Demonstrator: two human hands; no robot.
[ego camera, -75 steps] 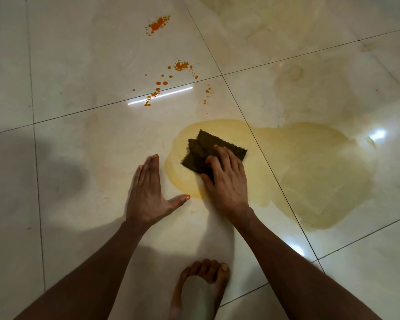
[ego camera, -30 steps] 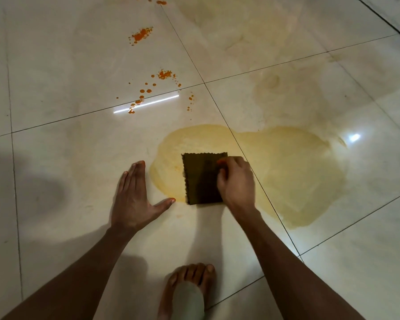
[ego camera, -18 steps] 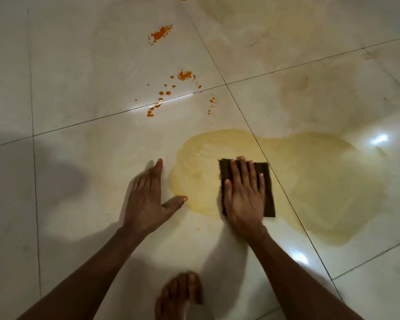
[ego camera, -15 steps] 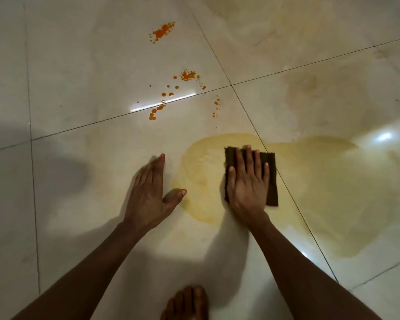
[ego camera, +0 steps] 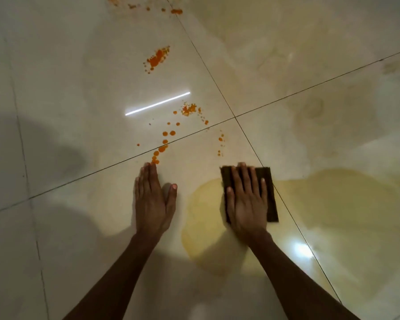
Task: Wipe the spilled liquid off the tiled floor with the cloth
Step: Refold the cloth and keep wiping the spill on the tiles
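A dark brown cloth (ego camera: 271, 199) lies flat on the pale tiled floor (ego camera: 56, 77), at the far edge of a yellowish puddle (ego camera: 344, 204). My right hand (ego camera: 246, 202) presses on the cloth with straight, spread fingers and covers most of it. My left hand (ego camera: 151, 199) rests flat on the dry tile left of the puddle, fingers together. Its fingertips almost reach a trail of orange drops (ego camera: 164, 142).
More orange splatter (ego camera: 157, 58) lies farther out, with further specks (ego camera: 176, 11) at the top edge. Dark grout lines cross at a joint (ego camera: 234, 117) beyond the cloth. Faint dried stains (ego camera: 312, 107) mark the tiles at the upper right.
My right hand flattened the cloth and has pushed it forward to the puddle's far edge. My left hand stayed planted on the floor. My foot has dropped out of view.
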